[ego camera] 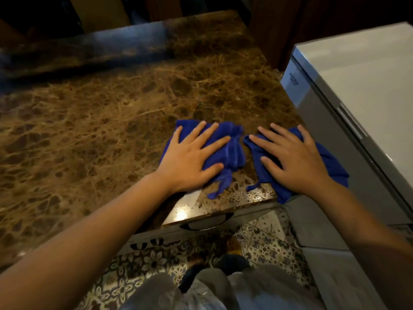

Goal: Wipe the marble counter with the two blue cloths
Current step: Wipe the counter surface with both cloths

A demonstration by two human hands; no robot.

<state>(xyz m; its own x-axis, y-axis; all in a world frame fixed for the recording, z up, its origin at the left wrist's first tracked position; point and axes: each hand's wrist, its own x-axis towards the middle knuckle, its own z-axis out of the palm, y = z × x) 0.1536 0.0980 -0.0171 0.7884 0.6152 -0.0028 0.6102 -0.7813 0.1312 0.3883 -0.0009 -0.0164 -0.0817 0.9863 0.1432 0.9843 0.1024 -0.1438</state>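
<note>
We have both hands flat on the bench, palms down and fingers spread, each pressing one blue cloth against the marble rather than gripping it. Our left hand (194, 154) covers the left cloth (225, 151), which lies bunched, its loose tail trailing toward the near edge. Our right hand (292, 157) covers the right cloth (330, 166), which sits at the bench's near right corner and spills a little over the right edge, just beside the grey appliance (362, 86) standing to the right. The two cloths lie side by side, close but apart, with a narrow strip of bare marble between them.

What matters for the next stroke is where the unwiped surface lies from here. Both cloths are crowded into the near right corner of the bench (100, 121), so almost all of the brown veined top stretches away to the left and to the far side. The long run of the bench goes leftward. We judge that our left hand, being nearer that open expanse, is best placed to sweep left, while our right hand has room only to push far, since the appliance and the edge hem it in on the right. The near edge shows a wet-looking sheen.
</note>
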